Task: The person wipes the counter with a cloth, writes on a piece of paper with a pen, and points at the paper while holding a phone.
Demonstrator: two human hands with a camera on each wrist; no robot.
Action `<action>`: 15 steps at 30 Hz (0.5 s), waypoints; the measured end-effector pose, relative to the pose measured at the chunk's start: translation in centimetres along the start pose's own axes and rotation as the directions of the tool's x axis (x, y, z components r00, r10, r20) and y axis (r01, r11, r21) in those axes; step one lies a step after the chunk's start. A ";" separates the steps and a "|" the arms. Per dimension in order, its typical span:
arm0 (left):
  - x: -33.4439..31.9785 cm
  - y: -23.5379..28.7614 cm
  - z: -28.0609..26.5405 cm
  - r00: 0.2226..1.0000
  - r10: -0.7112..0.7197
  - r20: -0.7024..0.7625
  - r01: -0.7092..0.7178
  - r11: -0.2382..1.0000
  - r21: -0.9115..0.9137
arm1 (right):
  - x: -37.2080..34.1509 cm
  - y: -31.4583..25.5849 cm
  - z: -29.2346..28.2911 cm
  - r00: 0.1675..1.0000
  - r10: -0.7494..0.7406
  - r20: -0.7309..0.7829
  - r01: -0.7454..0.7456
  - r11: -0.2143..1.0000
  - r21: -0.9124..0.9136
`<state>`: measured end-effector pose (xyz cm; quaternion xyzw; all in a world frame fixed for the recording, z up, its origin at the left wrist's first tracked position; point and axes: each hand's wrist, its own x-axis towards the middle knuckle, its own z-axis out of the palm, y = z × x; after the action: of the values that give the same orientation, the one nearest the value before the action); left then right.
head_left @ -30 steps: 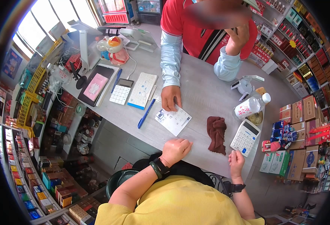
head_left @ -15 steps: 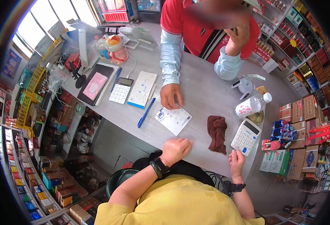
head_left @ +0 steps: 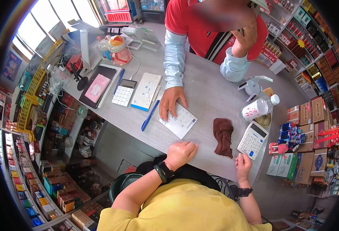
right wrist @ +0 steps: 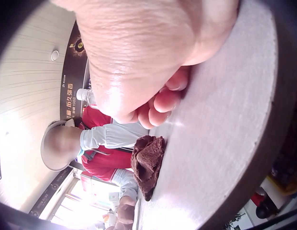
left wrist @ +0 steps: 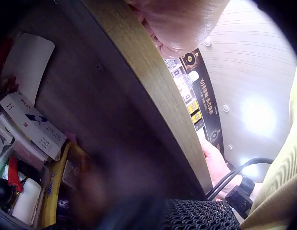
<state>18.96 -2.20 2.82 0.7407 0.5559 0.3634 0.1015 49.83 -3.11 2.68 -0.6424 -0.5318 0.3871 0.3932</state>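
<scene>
My left hand (head_left: 180,156) rests at the near edge of the grey table (head_left: 204,101), its fingers loosely curled with nothing in them. Farther right, my right hand (head_left: 243,167) lies at the edge beside the white calculator (head_left: 252,141); in the right wrist view its fingers (right wrist: 166,101) are curled and hold nothing. A crumpled brown cloth (head_left: 223,138) lies between my hands. Beyond my left hand is a white paper slip (head_left: 183,122) with handwriting. Across the table, a person in a red top (head_left: 212,38) rests one hand (head_left: 172,102) on the slip, fingers spread.
A blue pen (head_left: 150,116), a patterned booklet (head_left: 146,92) and another calculator (head_left: 124,93) lie left of the slip. A water bottle (head_left: 259,108) stands at the right. Stacked cartons (head_left: 304,165) are beyond the right edge. Under the tabletop are small boxes (left wrist: 36,122).
The other person's hand has slid left and toward me over the slip, and its fingers have spread. Both my hands have stayed in place.
</scene>
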 end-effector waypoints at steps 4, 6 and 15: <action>0.0 0.0 0.0 1.000 0.002 -0.002 -0.002 1.000 -0.002 | 0.0 0.1 0.0 1.000 -0.004 0.002 0.004 1.000 -0.002; -0.1 -0.1 0.1 1.000 0.003 0.002 -0.003 1.000 -0.003 | 0.0 -0.1 0.1 1.000 -0.003 -0.002 0.003 1.000 0.000; -0.1 -0.1 0.1 1.000 0.005 -0.002 -0.005 1.000 -0.008 | 0.0 0.0 0.0 1.000 0.003 0.004 -0.003 1.000 -0.003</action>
<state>18.92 -2.17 2.64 0.7412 0.5527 0.3668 0.1030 49.82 -3.12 2.73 -0.6430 -0.5321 0.3885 0.3906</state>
